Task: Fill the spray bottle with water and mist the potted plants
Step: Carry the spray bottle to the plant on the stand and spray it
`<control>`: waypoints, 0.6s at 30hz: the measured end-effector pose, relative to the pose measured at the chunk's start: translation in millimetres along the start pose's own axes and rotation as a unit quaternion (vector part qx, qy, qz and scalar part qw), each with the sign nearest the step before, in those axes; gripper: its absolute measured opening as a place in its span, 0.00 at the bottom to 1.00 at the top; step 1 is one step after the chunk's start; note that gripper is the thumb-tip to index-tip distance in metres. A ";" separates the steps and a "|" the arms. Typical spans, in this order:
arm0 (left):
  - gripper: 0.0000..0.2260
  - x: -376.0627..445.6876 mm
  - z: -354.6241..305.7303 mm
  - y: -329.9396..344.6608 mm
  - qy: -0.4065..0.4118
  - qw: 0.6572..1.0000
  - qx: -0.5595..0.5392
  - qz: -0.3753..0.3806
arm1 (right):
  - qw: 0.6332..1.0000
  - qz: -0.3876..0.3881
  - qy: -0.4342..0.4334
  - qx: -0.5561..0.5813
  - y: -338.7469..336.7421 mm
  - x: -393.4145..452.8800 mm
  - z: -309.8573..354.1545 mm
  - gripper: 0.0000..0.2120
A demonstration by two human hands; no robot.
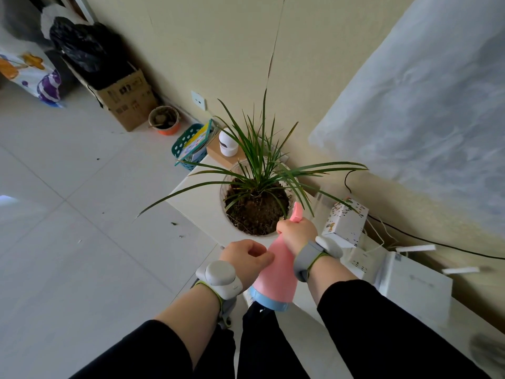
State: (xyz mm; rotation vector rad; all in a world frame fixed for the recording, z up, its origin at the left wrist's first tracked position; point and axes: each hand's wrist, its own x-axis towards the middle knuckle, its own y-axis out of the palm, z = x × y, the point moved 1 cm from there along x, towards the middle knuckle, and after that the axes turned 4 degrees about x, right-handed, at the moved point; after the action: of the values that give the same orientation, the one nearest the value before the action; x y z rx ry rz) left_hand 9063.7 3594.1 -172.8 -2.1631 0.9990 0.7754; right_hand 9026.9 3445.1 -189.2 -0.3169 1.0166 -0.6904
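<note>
while the right hand [296,232] grips the top of the pink spray bottle [276,272], fingers curled round its neck, the nozzle points at the potted plant [259,170]. bottle is tilted, pink nozzle tip just over the near rim of the pot [222,198], blue base toward the person, held in the air above the bench [196,203] edge. left hand [246,255] is at the bottle's left side, fingers curled, thumb and fingertips touching the pink body; looks like a light pinch or steadying hold. both wrists have grey bands with white pods, black sleeves on both forearms.

plant: long thin green leaves spreading out of dark soil [257,212], in a round pale pot standing on the white bench against the cream wall. behind the pot a small white round device [228,142] sits on a tan box. right of the pot a white box with coloured specks [345,222], more white boxes [415,285] and black and white cables along the wall. teal basket [185,144] with booklets stands at the far end of the bench, whether on it or the floor i can't tell. on the tiled floor [68,201]: a brown bowl with orange base [164,120], a cardboard box [125,101] with a black bag [87,47] in it, a printed bag at far left. pale sheet hangs top right.
</note>
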 end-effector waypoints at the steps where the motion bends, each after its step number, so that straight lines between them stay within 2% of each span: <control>1: 0.09 0.6 -0.4 0.6 0.000 1.000 -0.003 -0.001 | 1.000 -0.004 0.000 0.004 -0.4 0.6 0.6 0.15; 11: 0.03 4.2 -4.8 0.1 0.004 1.000 -0.014 -0.017 | 1.000 0.009 -0.020 -0.018 -4.2 2.9 12.5 0.16; 14: 0.03 4.0 -5.7 0.9 0.005 1.000 -0.014 -0.023 | 0.999 0.016 -0.033 -0.019 -4.6 1.7 15.7 0.13; 18: 0.05 4.7 -7.1 1.1 0.004 1.000 -0.011 -0.026 | 0.999 0.010 -0.036 -0.017 -5.1 5.4 15.2 0.17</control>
State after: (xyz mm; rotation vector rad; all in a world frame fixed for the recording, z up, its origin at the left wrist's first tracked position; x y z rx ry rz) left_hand 9067.1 3586.2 -172.0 -2.2030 0.9398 0.7571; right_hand 9039.9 3436.7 -182.3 -0.3583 0.9633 -0.6401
